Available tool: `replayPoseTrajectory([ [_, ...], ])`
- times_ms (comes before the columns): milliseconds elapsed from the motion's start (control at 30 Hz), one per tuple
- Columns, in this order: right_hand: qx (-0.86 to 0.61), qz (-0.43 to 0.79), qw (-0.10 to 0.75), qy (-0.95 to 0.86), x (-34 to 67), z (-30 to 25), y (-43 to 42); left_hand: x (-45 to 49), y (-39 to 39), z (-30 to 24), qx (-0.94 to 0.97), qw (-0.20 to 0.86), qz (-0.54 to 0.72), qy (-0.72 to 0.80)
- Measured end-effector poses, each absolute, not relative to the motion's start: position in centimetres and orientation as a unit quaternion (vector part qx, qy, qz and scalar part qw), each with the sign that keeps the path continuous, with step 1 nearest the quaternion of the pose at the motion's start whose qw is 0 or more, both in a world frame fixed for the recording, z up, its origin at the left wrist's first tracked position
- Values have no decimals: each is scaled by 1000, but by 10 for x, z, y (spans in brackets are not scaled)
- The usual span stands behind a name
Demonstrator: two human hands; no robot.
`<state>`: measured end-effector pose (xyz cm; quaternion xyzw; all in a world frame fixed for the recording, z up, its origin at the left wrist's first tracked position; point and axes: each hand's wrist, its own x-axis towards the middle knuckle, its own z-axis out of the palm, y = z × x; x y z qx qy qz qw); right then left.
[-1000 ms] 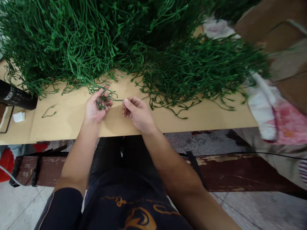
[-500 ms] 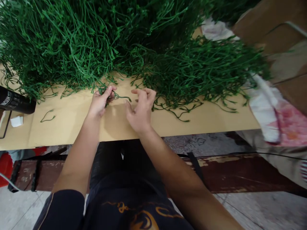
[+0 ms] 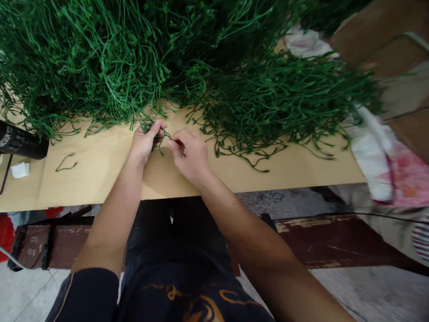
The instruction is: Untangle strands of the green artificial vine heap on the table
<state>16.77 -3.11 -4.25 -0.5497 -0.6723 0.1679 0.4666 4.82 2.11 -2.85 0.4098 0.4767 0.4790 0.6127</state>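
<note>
My left hand is closed around a few thin green plastic stems, which look like artificial plant sprigs. Beside it, my right hand pinches the right end of one of those stems between thumb and forefinger. Both hands are just above the board-topped table, close to its front edge. Behind them rises a large tangled heap of the same green stems. A lower, flatter pile of stems spreads to the right. One loose stem lies on the tabletop at the left.
A black vacuum bottle lies at the left edge, near a small white paper piece. Cardboard boxes and a pink-and-white cloth are on the right. A dark red wooden bench runs below the table.
My right hand has moved left towards my left hand, and its open thumb and fingers have closed on the stem's end. My left hand keeps its hold.
</note>
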Motion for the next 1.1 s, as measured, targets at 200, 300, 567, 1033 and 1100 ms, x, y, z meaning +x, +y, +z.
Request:
replayPoseTrajectory([
  [200,-535,247,426,-687,145,-41,-62,51,27,-31,363,581,526,504],
  [300,-494,245,399,-733,135,-42,-87,50,30,-29,328,583,546,504],
  [567,-681,-141,428,-577,266,-1,-28,46,23,-25,366,637,496,464],
  [1033,-570,130,467,-663,174,-40,-35,43,21,-25,397,647,459,463],
  [1100,-560,148,487,-654,179,-36,-36,43,23,-25,403,651,449,461],
])
